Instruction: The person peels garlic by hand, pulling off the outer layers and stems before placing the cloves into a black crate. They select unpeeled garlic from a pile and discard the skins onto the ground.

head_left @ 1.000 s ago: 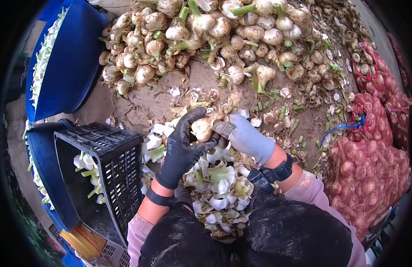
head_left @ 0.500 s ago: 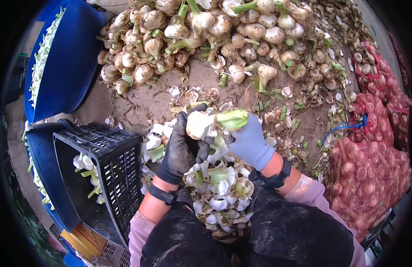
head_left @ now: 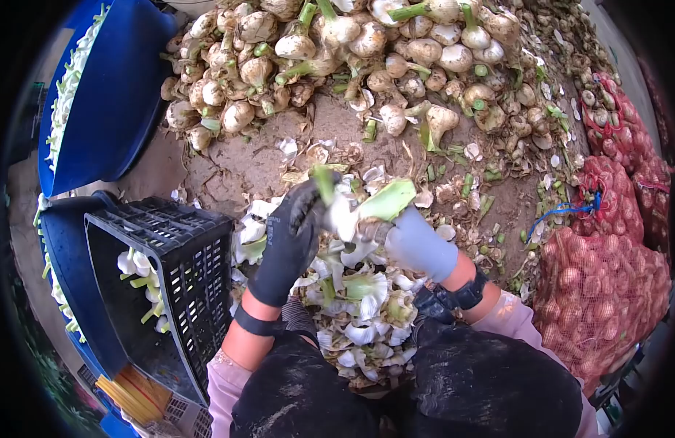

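Observation:
My left hand (head_left: pixel 297 233), in a black glove, is closed round a garlic bulb (head_left: pixel 340 217) that is smeared by motion. Its short green stem (head_left: pixel 324 182) points up past my fingers. In a grey-blue glove, my right hand (head_left: pixel 419 242) grips a strip of outer garlic skin (head_left: pixel 387 201), white at the base and pale green further up. The strip stands out to the right of the bulb, and its lower end overlaps it here. Below both hands, a heap of peeled garlic skins (head_left: pixel 363 332) lies between my knees.
Unpeeled garlic (head_left: pixel 425 55) is piled ahead on the ground. A black crate (head_left: pixel 199 277) with white bulbs inside lies to my left, beside blue tubs (head_left: pixel 108 95) of cleaned garlic. Red mesh sacks (head_left: pixel 600 299) full of bulbs stand on the right.
The bulb has turned upright in my left hand, its stem now upward. The green-tipped skin has come away to the right in my right hand.

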